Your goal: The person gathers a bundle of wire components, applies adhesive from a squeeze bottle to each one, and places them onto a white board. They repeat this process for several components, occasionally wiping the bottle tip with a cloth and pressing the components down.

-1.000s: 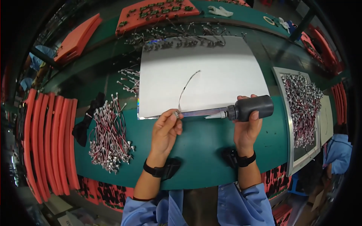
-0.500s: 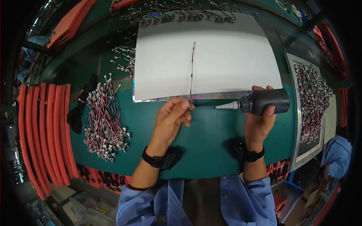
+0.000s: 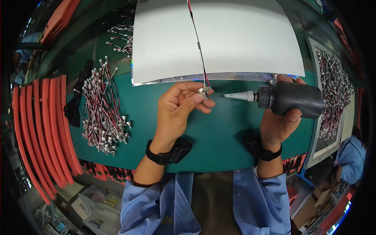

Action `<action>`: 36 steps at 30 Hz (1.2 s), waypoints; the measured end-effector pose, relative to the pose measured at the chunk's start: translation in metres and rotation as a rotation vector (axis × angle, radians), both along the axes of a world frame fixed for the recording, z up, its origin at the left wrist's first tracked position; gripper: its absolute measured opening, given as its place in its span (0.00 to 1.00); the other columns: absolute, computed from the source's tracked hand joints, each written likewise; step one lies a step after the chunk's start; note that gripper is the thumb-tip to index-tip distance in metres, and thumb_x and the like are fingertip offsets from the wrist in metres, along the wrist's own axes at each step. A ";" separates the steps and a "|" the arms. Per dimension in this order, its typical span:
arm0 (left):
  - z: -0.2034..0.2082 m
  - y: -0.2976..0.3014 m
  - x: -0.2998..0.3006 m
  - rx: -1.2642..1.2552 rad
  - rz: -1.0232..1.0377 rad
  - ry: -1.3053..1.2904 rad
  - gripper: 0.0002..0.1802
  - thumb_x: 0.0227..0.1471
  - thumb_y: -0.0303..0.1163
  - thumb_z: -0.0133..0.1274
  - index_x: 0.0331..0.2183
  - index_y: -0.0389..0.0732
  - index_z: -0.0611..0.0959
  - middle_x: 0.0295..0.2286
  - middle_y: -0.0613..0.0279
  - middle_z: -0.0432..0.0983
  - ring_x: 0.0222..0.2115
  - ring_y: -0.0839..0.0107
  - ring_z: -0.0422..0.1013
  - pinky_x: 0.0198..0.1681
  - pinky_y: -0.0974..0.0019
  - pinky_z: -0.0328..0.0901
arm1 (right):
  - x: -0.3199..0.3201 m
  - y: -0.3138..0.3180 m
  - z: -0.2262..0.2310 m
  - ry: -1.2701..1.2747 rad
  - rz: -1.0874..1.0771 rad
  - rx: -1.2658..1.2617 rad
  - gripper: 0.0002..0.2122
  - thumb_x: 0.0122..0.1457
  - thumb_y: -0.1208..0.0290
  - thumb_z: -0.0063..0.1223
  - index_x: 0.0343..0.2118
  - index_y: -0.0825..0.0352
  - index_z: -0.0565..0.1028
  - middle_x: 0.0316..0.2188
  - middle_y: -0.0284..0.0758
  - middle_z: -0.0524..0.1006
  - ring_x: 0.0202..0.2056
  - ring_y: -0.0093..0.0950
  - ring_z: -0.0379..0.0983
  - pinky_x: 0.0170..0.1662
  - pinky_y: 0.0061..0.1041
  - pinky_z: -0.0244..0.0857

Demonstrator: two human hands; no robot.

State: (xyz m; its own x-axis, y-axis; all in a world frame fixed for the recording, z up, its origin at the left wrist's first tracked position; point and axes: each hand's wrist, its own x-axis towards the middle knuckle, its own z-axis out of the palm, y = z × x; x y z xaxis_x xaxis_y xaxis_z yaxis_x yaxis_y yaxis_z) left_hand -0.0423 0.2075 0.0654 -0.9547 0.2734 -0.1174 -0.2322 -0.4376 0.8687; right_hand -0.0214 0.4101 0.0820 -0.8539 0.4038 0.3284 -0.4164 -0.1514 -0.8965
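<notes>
My left hand [image 3: 172, 111] pinches a small round metal part [image 3: 203, 90] between thumb and fingers. From it a thin lead of red, white and black wires [image 3: 198, 45] runs up over the white sheet [image 3: 235, 43]. In my right hand [image 3: 274, 127] lies a black squeeze bottle [image 3: 299, 100], held on its side. Its white tapered nozzle [image 3: 239, 96] points left at the metal part, a short gap away from it. The nozzle's tip is dark. Both hands are above the green mat [image 3: 219, 145].
A heap of wired metal parts [image 3: 102, 105] lies on the left, beside a black cloth strip [image 3: 76, 103] and red foam strips [image 3: 43, 133]. On the right, a framed tray [image 3: 314, 64] holds many more. Another person's blue sleeve [image 3: 350, 158] shows beyond it.
The metal part looks larger and nearer, tilted in my left fingers. My right hand and the bottle have shifted right and look larger. The whole view has moved, with the far wires out of sight.
</notes>
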 end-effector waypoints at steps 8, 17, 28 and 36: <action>0.001 0.006 0.006 -0.128 0.048 0.136 0.08 0.49 0.18 0.45 0.35 0.30 0.73 0.30 0.52 0.73 0.28 0.68 0.73 0.31 0.73 0.68 | 0.004 -0.010 0.002 0.002 -0.093 0.170 0.39 0.44 0.43 0.53 0.50 0.70 0.55 0.42 0.45 0.68 0.46 0.33 0.63 0.51 0.30 0.53; 0.000 0.008 0.008 -0.108 0.055 0.147 0.08 0.48 0.16 0.44 0.34 0.29 0.73 0.33 0.51 0.71 0.29 0.66 0.73 0.32 0.73 0.69 | 0.003 -0.013 0.002 -0.009 -0.119 0.207 0.39 0.43 0.43 0.53 0.50 0.71 0.55 0.41 0.44 0.69 0.45 0.33 0.64 0.50 0.30 0.54; -0.002 0.008 0.009 -0.091 0.043 0.175 0.08 0.48 0.15 0.44 0.34 0.29 0.73 0.35 0.50 0.69 0.29 0.64 0.73 0.31 0.72 0.69 | 0.003 -0.012 0.001 -0.011 -0.092 0.212 0.39 0.43 0.43 0.53 0.50 0.70 0.55 0.41 0.44 0.69 0.45 0.33 0.64 0.50 0.30 0.54; -0.003 0.007 0.009 -0.084 0.046 0.178 0.08 0.47 0.15 0.44 0.34 0.29 0.73 0.35 0.49 0.69 0.29 0.64 0.73 0.31 0.71 0.69 | 0.003 -0.012 0.000 -0.004 -0.093 0.210 0.39 0.43 0.44 0.54 0.50 0.70 0.55 0.41 0.44 0.69 0.45 0.33 0.64 0.50 0.30 0.54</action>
State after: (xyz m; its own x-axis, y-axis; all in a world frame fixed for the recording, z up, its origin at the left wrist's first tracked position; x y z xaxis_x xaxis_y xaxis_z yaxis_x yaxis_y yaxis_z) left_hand -0.0329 0.2141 0.0623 -0.9736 0.2256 0.0343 -0.0528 -0.3687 0.9281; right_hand -0.0184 0.3982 0.0817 -0.8175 0.4041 0.4104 -0.4164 0.0778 -0.9059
